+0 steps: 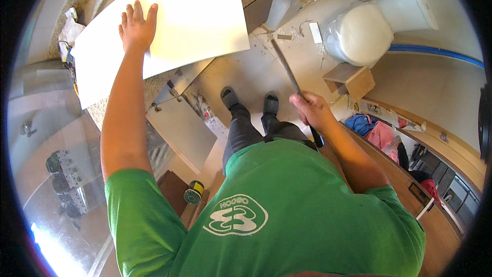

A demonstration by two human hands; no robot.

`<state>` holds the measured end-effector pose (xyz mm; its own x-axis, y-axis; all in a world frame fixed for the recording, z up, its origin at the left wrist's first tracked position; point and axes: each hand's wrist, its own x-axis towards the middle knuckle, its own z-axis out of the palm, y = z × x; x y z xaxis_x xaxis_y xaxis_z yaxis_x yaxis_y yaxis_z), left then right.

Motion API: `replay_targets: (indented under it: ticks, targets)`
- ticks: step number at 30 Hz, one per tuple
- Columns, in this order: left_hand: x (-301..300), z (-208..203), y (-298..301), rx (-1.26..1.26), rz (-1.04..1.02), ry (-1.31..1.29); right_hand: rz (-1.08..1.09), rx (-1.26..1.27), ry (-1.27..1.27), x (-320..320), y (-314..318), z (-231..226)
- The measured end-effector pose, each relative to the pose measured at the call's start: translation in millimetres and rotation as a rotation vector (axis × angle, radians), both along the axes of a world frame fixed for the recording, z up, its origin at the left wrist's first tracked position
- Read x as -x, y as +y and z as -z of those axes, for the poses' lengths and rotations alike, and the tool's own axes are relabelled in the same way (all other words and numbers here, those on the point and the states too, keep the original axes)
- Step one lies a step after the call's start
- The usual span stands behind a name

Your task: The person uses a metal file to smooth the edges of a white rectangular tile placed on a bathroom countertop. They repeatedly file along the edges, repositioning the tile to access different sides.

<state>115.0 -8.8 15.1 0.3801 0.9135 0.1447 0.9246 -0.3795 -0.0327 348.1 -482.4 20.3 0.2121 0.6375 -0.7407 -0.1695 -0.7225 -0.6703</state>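
Observation:
A large white panel [195, 10] lies across a speckled stone counter [100, 112] at the upper left. On top of it my left hand [138, 25] rests flat, fingers stretched and slightly spread. My right hand [313, 110] is wrapped round the handle of a long, narrow, dark file-like tool [288, 66]. The handle end, black with some blue, shows below my fist. The tool slants up and left over the floor, its far tip to the right of the panel's edge and apart from it.
Beyond the right hand stand a toilet [364, 33] and a small open wooden box [353, 81]. Scraps litter the tiled floor. An open drawer [379, 138] holds clothes at right. A cabinet door [184, 133] hangs open below the counter, near a tape measure [193, 193].

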Motion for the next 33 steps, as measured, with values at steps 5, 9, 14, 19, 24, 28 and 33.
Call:
replay_targets:
  ticks: [5, 9, 14, 19, 24, 28, 33]
  targets:
    - [-0.4, 0.7, 2.0, 0.011, -0.009, 0.003, 0.030, -0.409, -0.420, -22.6, 24.7, 1.5]
    - [-0.5, 3.2, -2.5, -0.040, -0.012, -0.019, -0.214, -0.330, -0.597, -30.7, 54.3, 0.5]
    - [0.6, 2.9, 4.8, 0.025, -0.002, -0.019, -0.257, -0.320, -0.666, -26.2, 78.3, 12.0]
    - [1.4, 1.7, 11.8, 0.052, -0.013, -0.014, -0.229, -0.360, -0.662, -27.7, 85.4, 13.8]
    - [-0.1, -0.7, 13.0, 0.081, -0.011, -0.034, -0.244, -0.333, -0.634, -31.4, 85.0, 12.2]
    - [-0.4, -0.9, 14.9, 0.077, -0.030, -0.012, -0.238, -0.323, -0.664, -38.1, 81.0, 16.6]
    - [1.1, 2.9, 18.6, 0.063, -0.024, -0.006, -0.261, -0.286, -0.682, -47.4, 74.9, 21.8]
